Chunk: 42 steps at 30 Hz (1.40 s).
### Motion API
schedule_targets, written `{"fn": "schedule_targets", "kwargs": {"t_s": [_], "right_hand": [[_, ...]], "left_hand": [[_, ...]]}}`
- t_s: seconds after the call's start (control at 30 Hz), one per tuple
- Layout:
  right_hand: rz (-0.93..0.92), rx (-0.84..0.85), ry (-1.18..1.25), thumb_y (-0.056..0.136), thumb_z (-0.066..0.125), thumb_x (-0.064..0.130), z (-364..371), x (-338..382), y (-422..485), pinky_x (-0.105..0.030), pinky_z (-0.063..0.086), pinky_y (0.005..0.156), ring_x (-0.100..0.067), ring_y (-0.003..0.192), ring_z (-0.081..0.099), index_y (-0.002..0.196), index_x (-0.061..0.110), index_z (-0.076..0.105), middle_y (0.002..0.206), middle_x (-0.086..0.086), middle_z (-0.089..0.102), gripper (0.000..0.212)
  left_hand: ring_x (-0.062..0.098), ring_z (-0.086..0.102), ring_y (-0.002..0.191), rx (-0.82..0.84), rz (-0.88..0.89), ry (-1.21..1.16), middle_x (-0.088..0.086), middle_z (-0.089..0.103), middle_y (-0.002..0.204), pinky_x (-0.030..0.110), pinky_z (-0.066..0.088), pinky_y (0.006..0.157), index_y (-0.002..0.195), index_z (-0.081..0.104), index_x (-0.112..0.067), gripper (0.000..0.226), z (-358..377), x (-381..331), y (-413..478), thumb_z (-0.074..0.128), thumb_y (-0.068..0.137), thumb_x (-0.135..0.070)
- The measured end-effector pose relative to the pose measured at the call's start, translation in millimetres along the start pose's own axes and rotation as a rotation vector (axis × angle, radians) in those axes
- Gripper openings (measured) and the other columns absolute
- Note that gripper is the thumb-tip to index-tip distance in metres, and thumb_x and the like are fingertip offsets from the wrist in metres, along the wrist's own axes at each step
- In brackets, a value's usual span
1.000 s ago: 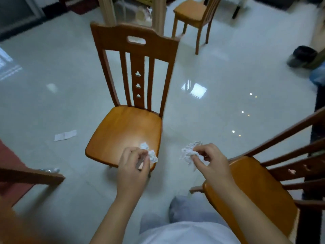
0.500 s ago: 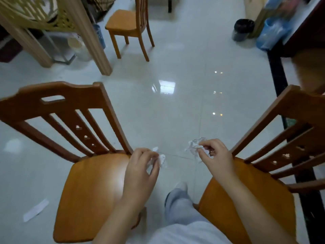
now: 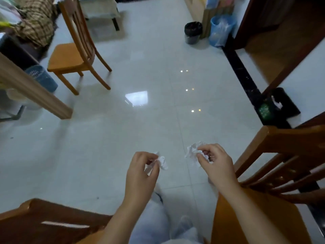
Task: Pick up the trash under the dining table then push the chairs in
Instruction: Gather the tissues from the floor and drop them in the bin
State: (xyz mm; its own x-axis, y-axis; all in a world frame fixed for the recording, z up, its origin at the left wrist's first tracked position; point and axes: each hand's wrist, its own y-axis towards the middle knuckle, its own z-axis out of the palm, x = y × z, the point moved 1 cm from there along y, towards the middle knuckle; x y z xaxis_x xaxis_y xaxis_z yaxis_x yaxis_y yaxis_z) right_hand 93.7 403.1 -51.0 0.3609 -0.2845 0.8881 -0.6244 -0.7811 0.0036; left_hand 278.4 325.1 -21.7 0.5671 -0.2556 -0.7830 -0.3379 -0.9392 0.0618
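The left hand (image 3: 140, 171) is curled closed, its fingertips pinching a small crumpled white paper scrap (image 3: 162, 162) that sticks out past the knuckles. The right hand (image 3: 215, 162) is likewise closed at the fingertips on a larger crumpled white paper wad (image 3: 193, 150), which shows mostly to the left of the thumb and forefinger. Both hands are held out in front of the body above the glossy pale tile floor (image 3: 123, 138), near each other but apart, each scrap clear of the floor. Just beside the right forearm stands a wooden chair (image 3: 281, 164), its slatted back to the right and its orange seat under the arm. The dark top rail of another wooden chair (image 3: 44, 219) fills the lower left corner. A third chair (image 3: 73, 57) stands well apart at the upper left, near a light wooden table leg (image 3: 35, 90) and a blue basket (image 3: 41, 76) on the floor behind it. At the far end of the floor sit a black waste bin (image 3: 192, 32) and, just beside it, a blue bin with a clear liner (image 3: 221, 30). The person's pale trousers (image 3: 154, 222) show between the arms at the bottom.
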Motion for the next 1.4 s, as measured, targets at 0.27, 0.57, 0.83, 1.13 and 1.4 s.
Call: {"fn": "schedule_targets", "kwargs": {"t_s": [0.27,0.57,0.83,1.13,1.4], "right_hand": [[0.058,-0.182,-0.099,0.078,0.067,0.002,14.6,20.2,145.3,-0.005,0.039,0.064,0.008,0.077,0.053,0.079,0.014,0.064,0.079,0.01,0.054,0.012],[0.162,-0.413,-0.158,0.078,0.067,0.002,-7.8,10.7,273.6,-0.002,0.038,0.061,0.004,0.077,0.055,0.078,0.021,0.059,0.082,0.006,0.055,0.02],[0.324,-0.595,-0.19,0.082,0.065,0.003,-121.1,-65.5,374.2,-0.001,0.04,0.062,-0.003,0.074,0.054,0.085,0.014,0.061,0.086,0.0,0.054,0.013],[0.46,-0.771,-0.245,0.082,0.063,0.002,-258.6,-141.0,456.5,-0.002,0.038,0.064,-0.002,0.073,0.052,0.089,0.004,0.064,0.089,-0.005,0.054,0.008],[0.585,-0.918,-0.223,0.08,0.064,-0.002,-322.9,-229.5,557.5,-0.003,0.038,0.065,-0.004,0.07,0.051,0.086,0.006,0.064,0.082,-0.004,0.054,0.009]], "left_hand": [[-0.009,0.051,0.084,0.164,0.236,0.027,-0.007,0.053,0.084,0.0,0.035,0.067,0.079,0.062,-0.012,0.013,30.5,9.7,189.1,0.066,0.079,0.001],[-0.004,0.053,0.082,0.36,0.365,0.001,-0.006,0.055,0.086,0.002,0.038,0.065,0.078,0.061,-0.011,0.01,110.0,-32.7,355.8,0.067,0.081,-0.004],[0.003,0.056,0.075,0.536,0.474,-0.037,-0.004,0.057,0.086,-0.001,0.034,0.066,0.082,0.063,-0.013,0.01,259.1,-145.8,448.7,0.067,0.08,-0.003],[-0.009,0.051,0.08,0.64,0.686,-0.074,-0.01,0.053,0.084,0.001,0.036,0.067,0.083,0.063,-0.009,0.015,413.8,-283.3,519.7,0.067,0.076,0.004],[0.002,0.055,0.073,0.804,0.736,-0.057,-0.004,0.054,0.086,-0.002,0.036,0.067,0.084,0.064,-0.01,0.014,569.7,-348.7,585.3,0.066,0.079,0.003]]}}
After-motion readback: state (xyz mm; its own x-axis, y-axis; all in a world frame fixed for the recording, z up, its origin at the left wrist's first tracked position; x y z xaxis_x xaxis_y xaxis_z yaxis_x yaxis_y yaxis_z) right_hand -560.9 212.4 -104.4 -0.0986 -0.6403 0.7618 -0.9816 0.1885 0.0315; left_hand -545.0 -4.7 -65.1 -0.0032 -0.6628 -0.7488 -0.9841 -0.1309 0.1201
